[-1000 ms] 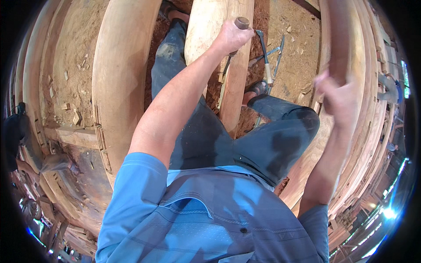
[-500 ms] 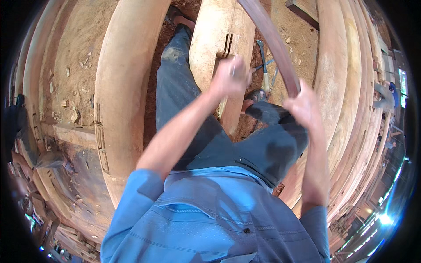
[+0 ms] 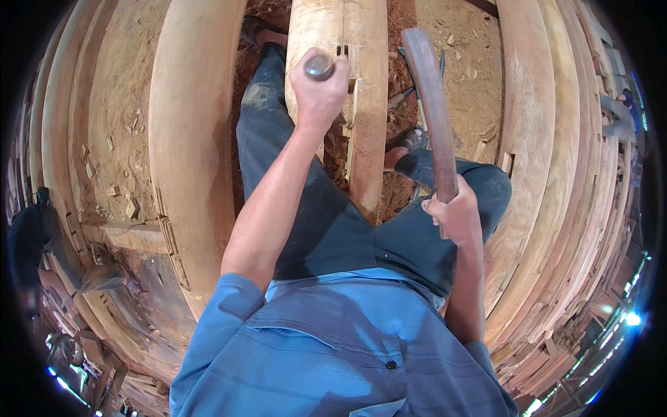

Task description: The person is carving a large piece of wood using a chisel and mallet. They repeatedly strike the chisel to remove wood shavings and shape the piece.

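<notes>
My left hand (image 3: 316,101) is closed around a chisel (image 3: 319,67). Only the round butt of its handle shows above the fist; the blade is hidden beneath. The fist stands over the left side of a pale timber (image 3: 368,104) lying lengthwise between my legs, beside slots cut in its top. In my right hand (image 3: 457,214) is a curved, dark wooden club (image 3: 432,111), gripped near its lower end. The club points up and away, over my right foot, apart from the chisel.
Thick rounded timbers lie on both sides, one at left (image 3: 191,139) and several at right (image 3: 531,139). Hand tools (image 3: 415,80) rest on the ground right of the middle timber. Wood chips and sawdust (image 3: 472,76) cover the ground. Other people (image 3: 615,115) appear near both rims.
My left hand has moved left and away from me with the chisel. The right hand has come lower and nearer, and the club's far end has dropped into view.
</notes>
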`<control>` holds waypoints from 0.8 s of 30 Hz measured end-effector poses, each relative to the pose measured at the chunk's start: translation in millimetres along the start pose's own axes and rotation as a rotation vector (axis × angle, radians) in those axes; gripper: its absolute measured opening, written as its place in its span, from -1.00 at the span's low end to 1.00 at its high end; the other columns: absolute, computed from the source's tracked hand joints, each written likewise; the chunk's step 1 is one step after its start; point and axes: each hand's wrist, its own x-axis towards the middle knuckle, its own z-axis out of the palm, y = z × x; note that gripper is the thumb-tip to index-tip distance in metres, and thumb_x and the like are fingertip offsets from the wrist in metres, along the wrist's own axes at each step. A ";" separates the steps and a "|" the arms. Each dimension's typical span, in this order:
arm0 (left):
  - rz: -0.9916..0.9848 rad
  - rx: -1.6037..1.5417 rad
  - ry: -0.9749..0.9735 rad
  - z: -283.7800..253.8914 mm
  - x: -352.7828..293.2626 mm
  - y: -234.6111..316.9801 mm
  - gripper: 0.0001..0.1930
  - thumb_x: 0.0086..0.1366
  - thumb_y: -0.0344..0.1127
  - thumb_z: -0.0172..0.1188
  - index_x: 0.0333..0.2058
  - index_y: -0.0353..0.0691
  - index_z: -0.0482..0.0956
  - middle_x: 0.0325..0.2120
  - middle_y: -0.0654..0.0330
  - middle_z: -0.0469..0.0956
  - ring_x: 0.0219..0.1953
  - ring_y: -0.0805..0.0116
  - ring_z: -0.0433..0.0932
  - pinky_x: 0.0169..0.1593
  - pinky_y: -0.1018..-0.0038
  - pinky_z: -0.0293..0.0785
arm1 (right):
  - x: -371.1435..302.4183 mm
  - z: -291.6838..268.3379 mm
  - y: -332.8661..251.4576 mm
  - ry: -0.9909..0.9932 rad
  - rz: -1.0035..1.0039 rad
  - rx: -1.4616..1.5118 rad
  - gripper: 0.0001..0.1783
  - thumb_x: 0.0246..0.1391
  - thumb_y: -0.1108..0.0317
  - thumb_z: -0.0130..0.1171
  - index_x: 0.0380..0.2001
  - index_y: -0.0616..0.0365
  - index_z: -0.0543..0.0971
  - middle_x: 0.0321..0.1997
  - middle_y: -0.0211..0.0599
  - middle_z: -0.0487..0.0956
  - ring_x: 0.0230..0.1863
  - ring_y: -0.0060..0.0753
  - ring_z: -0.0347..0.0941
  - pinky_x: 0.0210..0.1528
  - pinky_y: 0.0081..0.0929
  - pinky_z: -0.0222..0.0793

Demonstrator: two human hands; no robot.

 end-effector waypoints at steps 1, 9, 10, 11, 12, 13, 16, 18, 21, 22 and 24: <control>-0.045 -0.052 -0.008 10.4 5.8 2.5 -0.74 0.17 -0.46 0.25 -0.60 -0.24 0.34 -0.69 0.42 0.32 -0.58 0.67 0.26 -0.51 0.57 0.21 | -0.5 -3.3 -5.7 0.012 0.007 0.003 -0.68 -0.18 0.46 0.33 -0.33 0.25 0.45 -0.55 -0.38 0.46 -0.59 -0.58 0.39 -0.53 -0.50 0.36; -0.070 0.157 -0.086 48.0 35.3 -8.8 -0.83 0.09 -0.39 0.27 -0.57 -0.34 0.49 -0.68 0.24 0.52 -0.59 0.53 0.43 -0.44 0.46 0.40 | -4.0 -15.0 -19.8 0.079 -0.018 0.050 -0.64 -0.18 0.47 0.35 -0.25 0.24 0.48 -0.52 -0.47 0.46 -0.58 -0.65 0.36 -0.52 -0.55 0.34; -0.067 0.176 -0.107 51.4 36.3 -7.2 -0.83 0.09 -0.38 0.27 -0.56 -0.34 0.50 -0.67 0.22 0.52 -0.59 0.52 0.44 -0.43 0.45 0.41 | -4.9 -17.0 -20.1 0.097 -0.038 0.057 -0.63 -0.18 0.47 0.35 -0.24 0.24 0.49 -0.52 -0.47 0.46 -0.58 -0.66 0.36 -0.52 -0.56 0.34; -0.064 0.196 -0.128 53.9 36.6 -6.5 -0.83 0.08 -0.38 0.27 -0.56 -0.35 0.50 -0.67 0.20 0.53 -0.59 0.50 0.44 -0.43 0.43 0.42 | -4.0 -19.7 -19.8 0.100 -0.047 0.054 -0.62 -0.19 0.47 0.35 -0.23 0.23 0.49 -0.51 -0.47 0.46 -0.57 -0.66 0.36 -0.51 -0.57 0.34; -0.065 0.207 -0.137 55.1 35.8 -10.3 -0.82 0.08 -0.37 0.27 -0.56 -0.35 0.50 -0.67 0.20 0.53 -0.58 0.49 0.45 -0.42 0.42 0.43 | -2.4 -22.8 -19.3 0.103 -0.056 0.052 -0.61 -0.19 0.47 0.35 -0.23 0.23 0.49 -0.51 -0.48 0.46 -0.56 -0.67 0.36 -0.51 -0.58 0.34; -0.063 0.216 -0.144 55.5 35.7 -14.6 -0.82 0.08 -0.37 0.27 -0.56 -0.35 0.50 -0.67 0.19 0.53 -0.58 0.48 0.45 -0.41 0.41 0.43 | -0.7 -24.9 -20.5 0.106 -0.069 0.049 -0.60 -0.20 0.47 0.35 -0.22 0.23 0.49 -0.50 -0.48 0.47 -0.56 -0.67 0.36 -0.50 -0.59 0.34; -0.080 0.222 -0.156 56.6 37.6 -24.7 -0.82 0.08 -0.36 0.26 -0.55 -0.36 0.51 -0.67 0.19 0.53 -0.57 0.47 0.47 -0.39 0.40 0.46 | -3.5 -31.1 -34.1 0.119 -0.039 0.032 -0.61 -0.21 0.47 0.37 -0.23 0.21 0.51 -0.49 -0.48 0.47 -0.54 -0.68 0.36 -0.47 -0.60 0.33; -0.117 0.206 -0.183 57.2 36.9 -28.2 -0.84 0.08 -0.37 0.26 -0.54 -0.35 0.53 -0.66 0.19 0.54 -0.56 0.47 0.48 -0.38 0.40 0.46 | -3.4 -36.3 -39.7 0.173 -0.100 0.074 -0.63 -0.22 0.45 0.40 -0.26 0.19 0.52 -0.50 -0.48 0.48 -0.55 -0.68 0.36 -0.50 -0.61 0.31; -0.184 0.185 -0.241 54.3 43.1 -32.0 -0.86 0.08 -0.37 0.25 -0.52 -0.33 0.55 -0.63 0.20 0.55 -0.53 0.46 0.49 -0.36 0.40 0.47 | -13.9 -52.0 -93.5 0.440 -0.026 -0.033 -0.63 -0.28 0.36 0.46 -0.32 0.11 0.59 -0.50 -0.46 0.51 -0.53 -0.67 0.41 -0.51 -0.64 0.27; -0.215 0.180 -0.262 53.3 43.7 -30.5 -0.87 0.08 -0.37 0.25 -0.51 -0.32 0.55 -0.62 0.20 0.56 -0.51 0.46 0.49 -0.36 0.40 0.47 | -15.6 -62.9 -112.8 0.537 -0.030 -0.038 -0.69 -0.20 0.36 0.39 -0.32 0.16 0.58 -0.50 -0.43 0.49 -0.53 -0.64 0.40 -0.49 -0.62 0.27; -0.213 0.205 -0.277 61.6 44.1 -29.1 -0.88 0.09 -0.37 0.25 -0.47 -0.30 0.56 -0.56 0.22 0.58 -0.49 0.44 0.48 -0.33 0.39 0.46 | -3.4 -113.5 -138.5 0.474 -0.643 0.276 -0.78 -0.03 0.37 0.26 -0.31 0.26 0.55 -0.49 -0.36 0.45 -0.51 -0.58 0.38 -0.45 -0.59 0.28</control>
